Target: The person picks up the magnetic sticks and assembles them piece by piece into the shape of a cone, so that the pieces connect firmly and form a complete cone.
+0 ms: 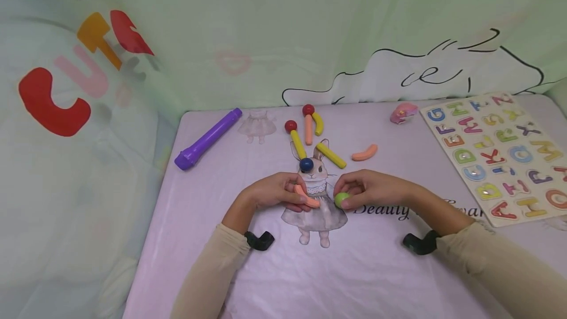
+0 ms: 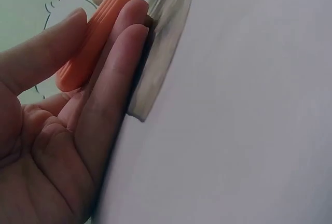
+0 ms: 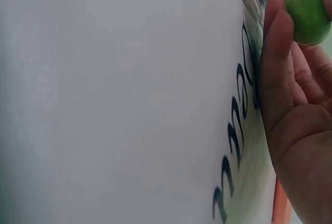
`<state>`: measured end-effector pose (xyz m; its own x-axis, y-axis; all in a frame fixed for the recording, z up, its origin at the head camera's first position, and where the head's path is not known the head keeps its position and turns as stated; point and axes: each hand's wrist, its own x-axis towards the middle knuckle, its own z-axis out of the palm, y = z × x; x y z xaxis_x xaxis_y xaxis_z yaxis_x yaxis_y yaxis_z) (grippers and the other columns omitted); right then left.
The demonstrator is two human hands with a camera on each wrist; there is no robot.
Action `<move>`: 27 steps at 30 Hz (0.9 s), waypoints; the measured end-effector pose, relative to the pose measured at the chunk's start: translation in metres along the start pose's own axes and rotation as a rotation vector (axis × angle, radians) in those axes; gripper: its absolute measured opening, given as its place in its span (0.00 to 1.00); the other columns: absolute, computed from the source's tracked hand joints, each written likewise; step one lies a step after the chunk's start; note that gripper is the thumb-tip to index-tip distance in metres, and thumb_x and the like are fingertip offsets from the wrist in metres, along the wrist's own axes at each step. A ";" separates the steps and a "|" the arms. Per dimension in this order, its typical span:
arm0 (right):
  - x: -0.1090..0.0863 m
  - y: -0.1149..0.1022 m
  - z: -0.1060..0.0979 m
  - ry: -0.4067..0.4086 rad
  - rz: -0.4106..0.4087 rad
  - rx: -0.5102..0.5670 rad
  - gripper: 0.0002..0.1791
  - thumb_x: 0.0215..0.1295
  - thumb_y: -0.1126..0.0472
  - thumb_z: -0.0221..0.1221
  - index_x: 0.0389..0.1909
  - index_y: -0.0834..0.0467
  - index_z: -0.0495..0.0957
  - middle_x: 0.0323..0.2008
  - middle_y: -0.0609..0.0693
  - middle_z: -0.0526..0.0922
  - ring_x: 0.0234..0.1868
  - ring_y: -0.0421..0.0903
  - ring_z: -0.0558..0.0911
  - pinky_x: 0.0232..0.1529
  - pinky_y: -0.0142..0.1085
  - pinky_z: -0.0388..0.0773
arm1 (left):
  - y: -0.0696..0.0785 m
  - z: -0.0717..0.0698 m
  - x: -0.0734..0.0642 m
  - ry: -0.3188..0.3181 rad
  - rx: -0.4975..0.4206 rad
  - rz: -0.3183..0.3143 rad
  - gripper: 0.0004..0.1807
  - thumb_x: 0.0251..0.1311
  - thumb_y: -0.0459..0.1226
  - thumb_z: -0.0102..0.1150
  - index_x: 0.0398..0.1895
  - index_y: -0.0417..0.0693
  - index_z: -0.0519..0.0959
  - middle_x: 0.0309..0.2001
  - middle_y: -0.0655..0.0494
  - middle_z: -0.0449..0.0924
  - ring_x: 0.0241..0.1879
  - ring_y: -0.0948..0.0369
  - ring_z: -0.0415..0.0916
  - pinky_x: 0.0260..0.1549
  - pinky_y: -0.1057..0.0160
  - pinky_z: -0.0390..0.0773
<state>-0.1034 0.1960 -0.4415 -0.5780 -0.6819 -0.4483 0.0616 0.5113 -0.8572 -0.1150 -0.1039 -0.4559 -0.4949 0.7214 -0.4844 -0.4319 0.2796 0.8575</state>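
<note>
Orange stick (image 2: 103, 27), partly covered, is pinched by the left grip (image 1: 281, 192), green ball (image 3: 308, 17) by the right grip (image 1: 371, 188).

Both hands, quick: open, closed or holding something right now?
Left hand: holding a curved orange stick.
Right hand: holding a green ball.

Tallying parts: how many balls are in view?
4: a green ball in the right hand; a blue ball and a red ball at the near and far ends of a yellow stick; another red ball at the far end of an orange stick. More could be hidden.
</note>
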 end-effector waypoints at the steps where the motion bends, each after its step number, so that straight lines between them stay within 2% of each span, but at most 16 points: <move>1: 0.001 0.000 0.000 -0.003 0.001 -0.002 0.17 0.67 0.53 0.67 0.53 0.54 0.80 0.43 0.49 0.85 0.41 0.48 0.82 0.44 0.34 0.81 | -0.001 0.000 0.000 0.000 -0.001 0.000 0.09 0.68 0.26 0.60 0.46 0.39 0.72 0.47 0.41 0.87 0.38 0.61 0.88 0.45 0.60 0.86; 8: 0.010 -0.001 0.000 -0.028 0.016 0.043 0.18 0.68 0.54 0.67 0.54 0.57 0.81 0.41 0.51 0.84 0.37 0.46 0.82 0.43 0.33 0.81 | -0.003 -0.001 0.001 0.000 0.048 0.007 0.09 0.66 0.28 0.63 0.45 0.41 0.75 0.42 0.49 0.88 0.37 0.62 0.86 0.44 0.64 0.86; 13: 0.017 -0.003 0.001 -0.070 0.062 0.153 0.19 0.67 0.55 0.67 0.54 0.60 0.80 0.43 0.54 0.84 0.38 0.47 0.84 0.41 0.34 0.83 | -0.003 -0.002 0.001 -0.010 0.061 0.011 0.09 0.66 0.28 0.63 0.46 0.40 0.75 0.42 0.49 0.87 0.37 0.61 0.86 0.45 0.63 0.86; 17: 0.020 -0.006 0.000 -0.084 0.114 0.220 0.20 0.66 0.55 0.68 0.53 0.62 0.80 0.40 0.54 0.85 0.37 0.47 0.85 0.40 0.35 0.85 | -0.001 -0.002 0.000 -0.014 0.072 0.019 0.09 0.66 0.28 0.63 0.46 0.40 0.75 0.42 0.50 0.87 0.38 0.62 0.86 0.45 0.63 0.85; 23: 0.023 -0.005 -0.002 -0.114 0.101 0.248 0.18 0.66 0.59 0.68 0.53 0.63 0.80 0.40 0.52 0.85 0.39 0.45 0.87 0.44 0.36 0.86 | -0.003 -0.002 0.001 -0.015 0.086 0.030 0.09 0.64 0.28 0.65 0.44 0.41 0.77 0.39 0.52 0.88 0.37 0.62 0.86 0.44 0.66 0.84; 27: 0.023 -0.004 -0.003 -0.119 0.087 0.211 0.18 0.65 0.58 0.69 0.52 0.61 0.81 0.41 0.50 0.85 0.38 0.42 0.85 0.44 0.34 0.85 | -0.003 -0.002 0.001 -0.018 0.092 0.023 0.09 0.64 0.27 0.65 0.44 0.40 0.76 0.40 0.51 0.89 0.37 0.63 0.86 0.44 0.65 0.84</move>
<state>-0.1197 0.1801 -0.4474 -0.4639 -0.7030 -0.5390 0.2828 0.4591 -0.8422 -0.1157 -0.1054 -0.4597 -0.4900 0.7395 -0.4616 -0.3487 0.3190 0.8812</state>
